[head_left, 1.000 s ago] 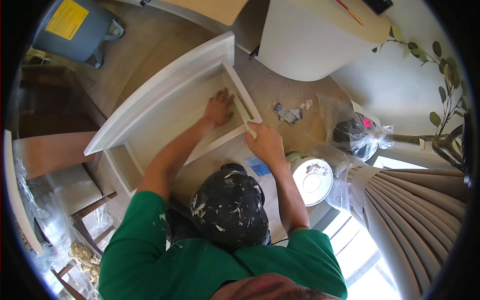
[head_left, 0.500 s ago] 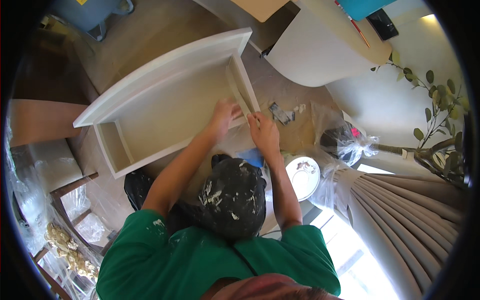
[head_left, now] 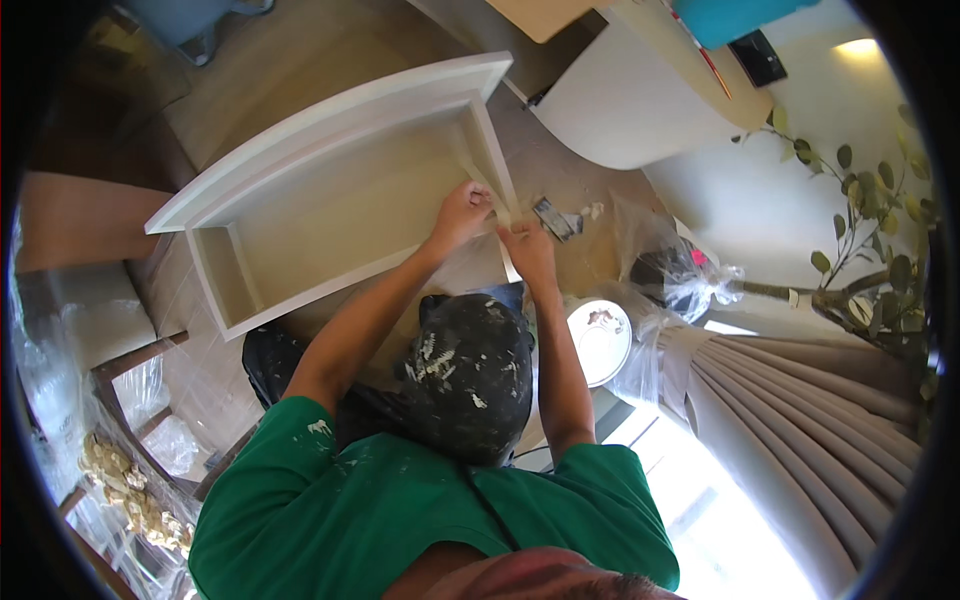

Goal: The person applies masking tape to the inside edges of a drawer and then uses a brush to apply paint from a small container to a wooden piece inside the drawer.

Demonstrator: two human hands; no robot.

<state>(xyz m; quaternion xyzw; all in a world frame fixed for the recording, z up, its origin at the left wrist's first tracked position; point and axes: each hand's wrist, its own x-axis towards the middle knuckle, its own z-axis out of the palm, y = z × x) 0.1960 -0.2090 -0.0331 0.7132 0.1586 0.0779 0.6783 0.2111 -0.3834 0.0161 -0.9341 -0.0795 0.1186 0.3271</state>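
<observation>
A pale cream drawer (head_left: 345,205) with a long, curved front panel lies open side up before me, tilted across the view. My left hand (head_left: 464,214) is over its near right corner with the fingers curled in a pinch; whatever they hold is too small to make out. At that same corner, just outside the right side wall, my right hand (head_left: 528,250) has its fingertips pressed together by the rim. A pale narrow strip shows beside the right fingers, but I cannot tell what it is. My paint-spattered dark knee (head_left: 470,375) is below the hands.
A white round lid or tub (head_left: 600,345) stands right of my right forearm. Scraps (head_left: 557,218) lie on the floor past the drawer's corner. Plastic-wrapped furniture (head_left: 140,400) is at left. A curved white desk (head_left: 630,100), a plant (head_left: 870,230) and a curtain (head_left: 800,420) are at right.
My left hand has lifted slightly from the drawer's inner corner and turned, its fingers now curled. The right hand has stayed by the corner, shifting a little. The whole view has tilted slightly.
</observation>
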